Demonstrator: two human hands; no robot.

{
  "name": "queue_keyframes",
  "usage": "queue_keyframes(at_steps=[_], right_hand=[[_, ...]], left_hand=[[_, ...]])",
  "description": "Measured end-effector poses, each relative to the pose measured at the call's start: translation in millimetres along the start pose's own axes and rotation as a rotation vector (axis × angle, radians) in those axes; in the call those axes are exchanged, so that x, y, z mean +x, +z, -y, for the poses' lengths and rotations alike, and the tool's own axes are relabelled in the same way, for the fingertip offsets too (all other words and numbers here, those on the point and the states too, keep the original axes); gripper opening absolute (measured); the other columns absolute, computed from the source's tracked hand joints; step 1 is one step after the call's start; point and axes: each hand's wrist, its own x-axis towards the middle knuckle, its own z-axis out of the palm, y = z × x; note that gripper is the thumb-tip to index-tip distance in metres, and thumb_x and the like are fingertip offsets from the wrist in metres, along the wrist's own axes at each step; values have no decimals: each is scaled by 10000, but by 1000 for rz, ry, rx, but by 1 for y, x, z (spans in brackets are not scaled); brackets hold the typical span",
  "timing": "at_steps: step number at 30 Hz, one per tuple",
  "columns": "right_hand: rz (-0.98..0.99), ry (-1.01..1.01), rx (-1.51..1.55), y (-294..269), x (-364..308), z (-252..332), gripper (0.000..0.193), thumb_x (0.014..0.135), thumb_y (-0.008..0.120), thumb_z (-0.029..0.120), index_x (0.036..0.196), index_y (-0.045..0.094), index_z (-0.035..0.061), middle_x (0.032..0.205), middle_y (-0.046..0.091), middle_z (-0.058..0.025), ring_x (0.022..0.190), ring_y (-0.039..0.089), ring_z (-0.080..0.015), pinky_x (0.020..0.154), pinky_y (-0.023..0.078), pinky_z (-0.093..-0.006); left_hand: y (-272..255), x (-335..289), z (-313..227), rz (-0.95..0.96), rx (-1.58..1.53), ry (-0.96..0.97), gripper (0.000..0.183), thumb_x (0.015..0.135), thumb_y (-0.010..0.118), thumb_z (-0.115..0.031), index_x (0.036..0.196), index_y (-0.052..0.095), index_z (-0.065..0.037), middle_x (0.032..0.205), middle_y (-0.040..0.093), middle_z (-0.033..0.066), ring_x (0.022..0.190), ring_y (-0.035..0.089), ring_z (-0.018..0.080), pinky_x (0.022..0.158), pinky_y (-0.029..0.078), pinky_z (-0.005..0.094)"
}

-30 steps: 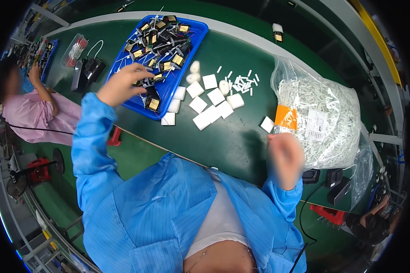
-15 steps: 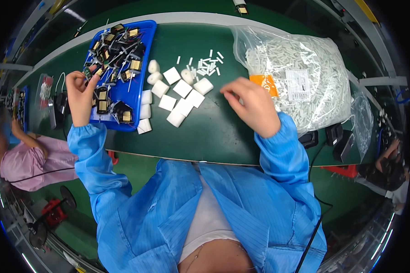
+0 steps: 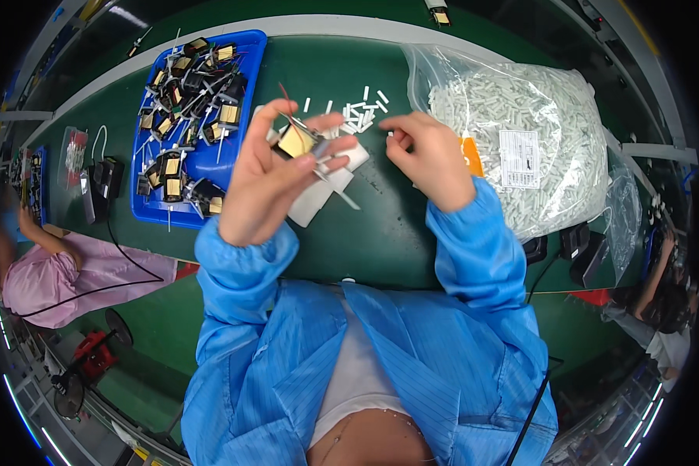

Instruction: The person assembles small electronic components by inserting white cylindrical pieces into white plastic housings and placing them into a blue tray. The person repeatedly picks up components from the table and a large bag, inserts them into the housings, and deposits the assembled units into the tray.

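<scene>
My left hand (image 3: 260,182) is closed on a small black coil part (image 3: 296,142) with a yellow-taped face, a thin red wire and pale leads sticking out. It holds the part above the white blocks (image 3: 309,205), hiding most of them. Closer to the bag, my right hand (image 3: 436,159) pinches a tiny white tube at its fingertips, of which only an end shows. Just beyond that hand lie loose short white tubes (image 3: 357,118) on the green table. Several similar coil parts (image 3: 173,167) fill the blue tray (image 3: 233,165) at the left.
A large clear bag (image 3: 559,140) packed with white tubes stands at the right. Black adapters with cables (image 3: 101,186) lie left of the tray, others (image 3: 579,252) below the bag. Another person in pink (image 3: 78,272) sits at the left, and one more is at the far right.
My left hand has come away from the tray to the right, carrying a coil part. My right hand has shifted slightly toward the loose tubes and now pinches a tiny white tube.
</scene>
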Motion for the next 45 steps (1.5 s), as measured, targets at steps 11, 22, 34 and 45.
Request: queue_keyframes(at_steps=[11,22,34,45], right_hand=[[-277,141,980,-53,-60,37,169,791,574,-62,958,593,-50,958,602,-127,811,616,-169,641,502,-228],[-182,-11,1080,-48,-61,51,175,769,604,-68,944,594,-56,953,593,-147,822,606,-170,616,514,-232],[-197,-186,633,-46,-59,66,166,679,687,-44,835,660,8,795,633,-98,675,602,-155,544,486,-228],[-66,-256,396,-50,-60,72,65,708,694,69,737,645,38,640,575,-34,501,478,-108,429,354,-226]], left_hand=[[32,-4,40,-99,43,380,566,698,645,91,1146,349,-88,1109,516,218,968,574,315,644,580,306],[28,-12,48,170,-144,551,466,702,654,98,983,361,-131,1057,496,156,993,549,327,596,602,329],[38,-14,49,152,257,640,473,663,722,35,987,400,-86,1045,525,215,983,547,321,688,565,344],[28,-21,51,351,470,797,361,655,735,16,933,547,-117,1016,554,184,905,539,274,682,518,310]])
